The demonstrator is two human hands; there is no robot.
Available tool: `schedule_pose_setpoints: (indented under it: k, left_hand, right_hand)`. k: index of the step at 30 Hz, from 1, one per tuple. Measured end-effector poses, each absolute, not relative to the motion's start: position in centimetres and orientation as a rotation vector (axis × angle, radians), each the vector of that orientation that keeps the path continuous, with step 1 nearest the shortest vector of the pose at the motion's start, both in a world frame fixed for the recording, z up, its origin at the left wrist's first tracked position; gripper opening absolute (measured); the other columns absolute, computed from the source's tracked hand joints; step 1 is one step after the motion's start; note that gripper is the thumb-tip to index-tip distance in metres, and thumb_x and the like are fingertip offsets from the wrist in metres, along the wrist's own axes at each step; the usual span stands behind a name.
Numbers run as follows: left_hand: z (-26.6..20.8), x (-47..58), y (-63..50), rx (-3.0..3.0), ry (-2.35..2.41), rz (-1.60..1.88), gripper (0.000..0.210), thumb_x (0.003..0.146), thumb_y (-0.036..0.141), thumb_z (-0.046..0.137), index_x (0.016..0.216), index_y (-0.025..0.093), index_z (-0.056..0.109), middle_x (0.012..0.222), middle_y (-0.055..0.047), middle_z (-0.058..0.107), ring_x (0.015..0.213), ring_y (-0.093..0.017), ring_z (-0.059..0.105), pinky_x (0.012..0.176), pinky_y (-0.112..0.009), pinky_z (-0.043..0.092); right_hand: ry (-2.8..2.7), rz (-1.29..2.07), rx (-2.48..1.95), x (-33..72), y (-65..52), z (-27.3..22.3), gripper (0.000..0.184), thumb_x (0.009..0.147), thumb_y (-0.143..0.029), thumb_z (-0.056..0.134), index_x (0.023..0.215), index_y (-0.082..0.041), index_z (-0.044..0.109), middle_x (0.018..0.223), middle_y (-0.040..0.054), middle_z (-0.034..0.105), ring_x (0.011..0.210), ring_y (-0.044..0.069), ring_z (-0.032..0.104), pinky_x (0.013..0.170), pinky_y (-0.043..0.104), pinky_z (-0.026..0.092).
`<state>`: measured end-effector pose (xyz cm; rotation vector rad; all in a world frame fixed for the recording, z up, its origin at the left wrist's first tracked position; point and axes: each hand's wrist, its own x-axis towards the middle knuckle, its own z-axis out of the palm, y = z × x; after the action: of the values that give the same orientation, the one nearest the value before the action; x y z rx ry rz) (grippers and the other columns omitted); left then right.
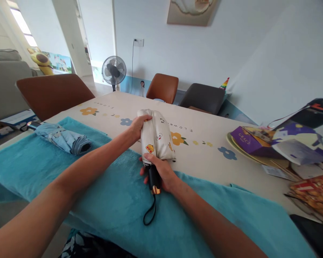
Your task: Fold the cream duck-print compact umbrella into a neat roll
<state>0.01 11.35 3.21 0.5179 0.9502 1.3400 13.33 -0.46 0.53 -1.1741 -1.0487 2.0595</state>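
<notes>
White umbrella (163, 138), bundled, held over towel (110, 197) near middle of tabletop's (199, 165) near edge. Left grip (139, 126) closed on canopy's upper left side; right grip (163, 172) clamped round canopy base and black handle (153, 177), strap (150, 216) dangling. Blue umbrella (60, 138), rolled, on towel by left edge. Teal towel overhangs near edge. Purple box (254, 142) on plate (233, 146) near right edge. Fan (114, 70) beyond far-left corner.

The head camera looks forward and down over the table (204, 161).

A teal cloth (110, 200) lies across the pale table (204, 157).
</notes>
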Motion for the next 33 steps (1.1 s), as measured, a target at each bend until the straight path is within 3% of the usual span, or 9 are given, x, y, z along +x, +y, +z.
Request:
schedule_pose_setpoints:
  k: [4, 6, 8, 12, 15, 20, 26, 33]
  left_hand:
    - [4.0, 0.3, 10.7, 0.498, 0.911, 1.307, 0.04, 0.064, 0.017, 0.064, 0.103, 0.008, 0.061, 0.072, -0.01, 0.069, 0.07, -0.023, 0.067, 0.075, -0.036, 0.055]
    - [4.2, 0.4, 10.4, 0.508, 0.861, 1.239, 0.039, 0.067, 0.02, 0.062, 0.104, 0.007, 0.061, 0.074, -0.011, 0.069, 0.072, -0.024, 0.067, 0.076, -0.037, 0.055]
    - [4.1, 0.4, 10.2, 0.525, 0.813, 1.161, 0.038, 0.07, 0.023, 0.061, 0.104, 0.007, 0.062, 0.076, -0.012, 0.07, 0.075, -0.024, 0.067, 0.077, -0.037, 0.055]
    - [3.5, 0.7, 10.4, 0.621, 0.818, 1.098, 0.04, 0.073, 0.035, 0.061, 0.103, 0.008, 0.062, 0.086, -0.015, 0.07, 0.084, -0.026, 0.067, 0.08, -0.038, 0.053]
    - [3.0, 1.3, 10.4, 0.834, 1.035, 1.18, 0.048, 0.074, 0.042, 0.063, 0.11, 0.01, 0.059, 0.105, -0.017, 0.067, 0.101, -0.027, 0.062, 0.087, -0.037, 0.049]
    - [3.6, 3.1, 8.4, 1.417, 1.267, 1.221, 0.059, 0.075, 0.039, 0.062, 0.128, 0.015, 0.046, 0.133, -0.015, 0.052, 0.124, -0.025, 0.047, 0.103, -0.038, 0.036]
    - [3.3, 6.0, 5.4, 2.133, 1.171, 0.818, 0.063, 0.063, 0.029, 0.069, 0.123, 0.016, 0.052, 0.135, -0.011, 0.049, 0.128, -0.026, 0.041, 0.108, -0.037, 0.032]
    - [2.0, 6.7, 5.5, 2.443, 1.222, 0.809, 0.037, 0.069, 0.023, 0.062, 0.105, 0.02, 0.06, 0.124, -0.01, 0.056, 0.123, -0.027, 0.044, 0.107, -0.042, 0.03]
  right_hand:
    - [-0.914, 2.113, -0.995, 13.2, -0.6, 1.1, 0.028, 0.078, -0.039, 0.063, 0.092, -0.014, 0.062, 0.075, 0.0093, 0.069, 0.061, 0.019, 0.066, 0.052, 0.03, 0.056]
    - [-0.893, 2.208, -0.906, 13.2, -0.8, 1.2, 0.03, 0.081, -0.039, 0.058, 0.095, -0.013, 0.063, 0.077, 0.0095, 0.069, 0.06, 0.018, 0.066, 0.05, 0.027, 0.054]
    - [-0.913, 2.287, -0.848, 13.3, -1.0, 1.1, 0.029, 0.081, -0.039, 0.055, 0.093, -0.013, 0.063, 0.066, 0.0049, 0.067, 0.048, 0.014, 0.061, 0.043, 0.023, 0.048]
    - [-0.955, 2.212, -0.922, 13.2, -1.0, 0.5, 0.02, 0.077, -0.035, 0.057, 0.072, -0.015, 0.058, 0.04, -0.0052, 0.048, 0.031, 0.01, 0.046, 0.034, 0.019, 0.036]
    - [-0.894, 2.043, -1.069, 13.1, -0.4, 0.3, 0.016, 0.076, -0.03, 0.055, 0.067, -0.017, 0.053, 0.038, -0.0052, 0.046, 0.03, 0.01, 0.043, 0.033, 0.02, 0.033]
    - [-0.593, 1.838, -1.168, 13.5, 1.4, 0.3, 0.014, 0.078, -0.025, 0.056, 0.068, -0.018, 0.051, 0.042, -0.0052, 0.048, 0.034, 0.009, 0.044, 0.035, 0.02, 0.037]
    - [-0.444, 1.694, -1.028, 13.1, 2.2, -0.5, 0.013, 0.079, -0.03, 0.057, 0.071, -0.021, 0.05, 0.045, -0.0054, 0.048, 0.039, 0.012, 0.048, 0.04, 0.025, 0.043]
    - [-0.559, 1.666, -0.984, 13.1, 2.5, -1.2, 0.014, 0.079, -0.041, 0.052, 0.085, -0.028, 0.053, 0.06, -0.0017, 0.056, 0.067, 0.019, 0.062, 0.051, 0.028, 0.049]
